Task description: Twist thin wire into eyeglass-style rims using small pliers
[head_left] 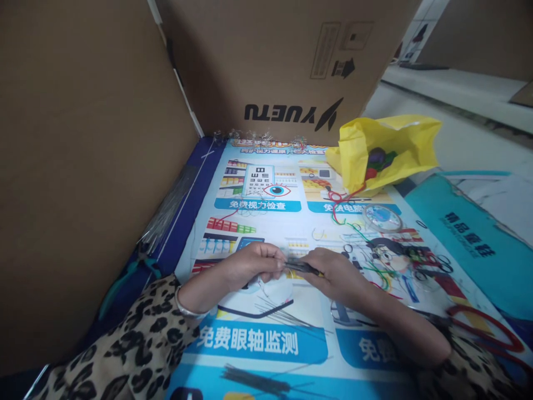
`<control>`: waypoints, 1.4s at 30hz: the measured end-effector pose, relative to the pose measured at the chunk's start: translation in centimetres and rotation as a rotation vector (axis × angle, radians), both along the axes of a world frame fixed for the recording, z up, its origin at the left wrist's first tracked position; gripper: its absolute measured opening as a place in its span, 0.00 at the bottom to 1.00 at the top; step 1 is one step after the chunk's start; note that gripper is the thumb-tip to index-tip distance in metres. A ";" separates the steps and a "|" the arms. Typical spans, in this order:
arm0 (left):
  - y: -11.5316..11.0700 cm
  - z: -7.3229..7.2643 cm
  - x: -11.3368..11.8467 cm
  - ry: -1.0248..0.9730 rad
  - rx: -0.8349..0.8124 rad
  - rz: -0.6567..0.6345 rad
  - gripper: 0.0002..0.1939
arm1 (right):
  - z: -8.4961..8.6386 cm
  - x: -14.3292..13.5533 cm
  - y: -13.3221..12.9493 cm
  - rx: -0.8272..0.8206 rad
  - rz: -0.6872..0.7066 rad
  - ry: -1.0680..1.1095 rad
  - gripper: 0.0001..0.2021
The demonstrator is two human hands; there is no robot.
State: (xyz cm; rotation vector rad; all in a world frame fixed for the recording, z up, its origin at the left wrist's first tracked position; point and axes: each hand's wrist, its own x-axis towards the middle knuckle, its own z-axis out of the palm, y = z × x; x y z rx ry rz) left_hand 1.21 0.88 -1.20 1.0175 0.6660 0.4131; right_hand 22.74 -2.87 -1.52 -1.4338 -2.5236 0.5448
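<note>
My left hand (260, 261) is closed in a pinch, and a thin wire (263, 288) hangs just below its fingertips. Wrapped around dark-jawed pliers (300, 266) is my right hand (331, 272), their tips pointing left and meeting the left fingertips. Whatever sits between the jaws is too small to make out. Beneath both hands lies a printed poster sheet (310, 347). Loose dark wires (283, 316) spread below the left hand, and a bundle of straight wires (254, 379) lies near the front edge.
Cardboard walls (266, 61) stand behind and at left. Teal-handled pliers (120, 286) and a silver wire bundle (169, 208) lie left. At right are a yellow bag (353, 161), a tape roll (383, 218), coloured cords (339, 214), red-handled scissors (489, 328) and a teal board (478, 244).
</note>
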 end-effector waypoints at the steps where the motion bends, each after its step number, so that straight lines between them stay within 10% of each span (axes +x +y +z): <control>1: 0.1 -0.1 -0.1 0.002 -0.003 -0.017 0.06 | 0.1 0.1 0.0 0.024 0.022 -0.023 0.12; 42: 0.4 -0.2 -0.6 0.061 0.044 -0.111 0.05 | 1.2 -0.8 -0.7 0.161 0.030 -0.394 0.06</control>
